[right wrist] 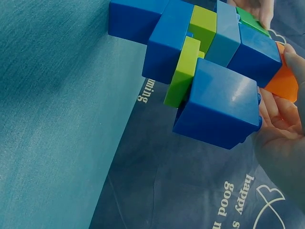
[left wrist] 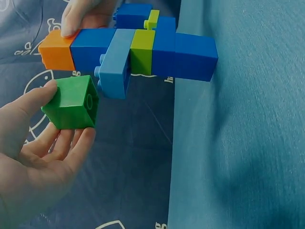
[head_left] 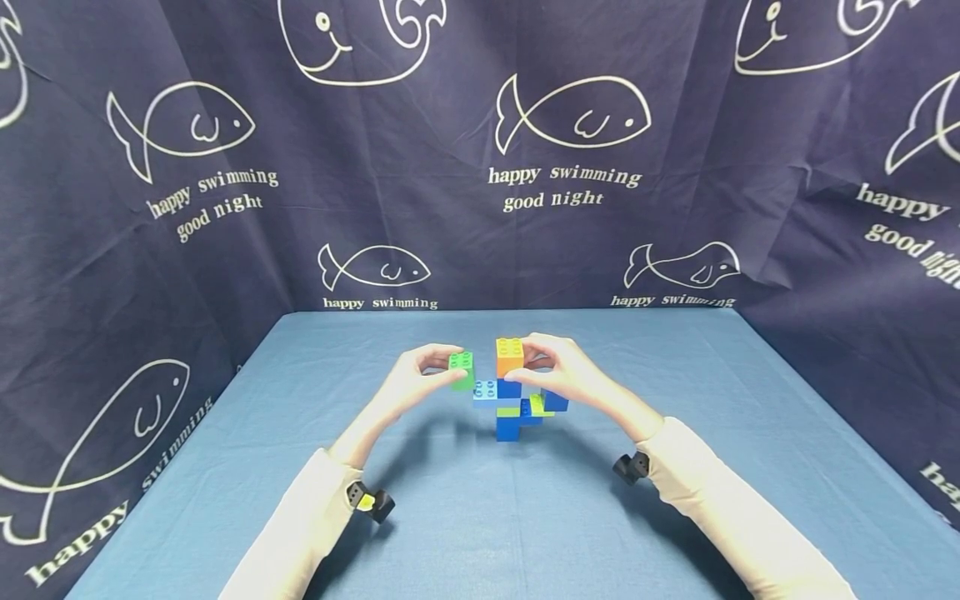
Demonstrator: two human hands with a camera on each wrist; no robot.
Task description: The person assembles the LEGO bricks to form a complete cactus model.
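Note:
My left hand (head_left: 412,379) pinches a green toy building brick (left wrist: 71,102) between thumb and fingers, its hollow underside facing the stack in the left wrist view. This brick is just above and left of the light blue brick (head_left: 485,394), seemingly apart from it. My right hand (head_left: 566,368) grips the orange brick (head_left: 510,362) that tops the stack. Below the orange one come a dark blue brick (left wrist: 93,49), the light blue one, a lime brick (left wrist: 142,52) and more dark blue ones. A side branch carries a thin lime brick (right wrist: 183,74) and a large blue brick (right wrist: 221,102).
A blue cloth covers the table (head_left: 480,517). Behind and at both sides hangs a dark navy curtain (head_left: 465,208) with white fish drawings and lettering. Small black devices (head_left: 632,467) are worn at both wrists.

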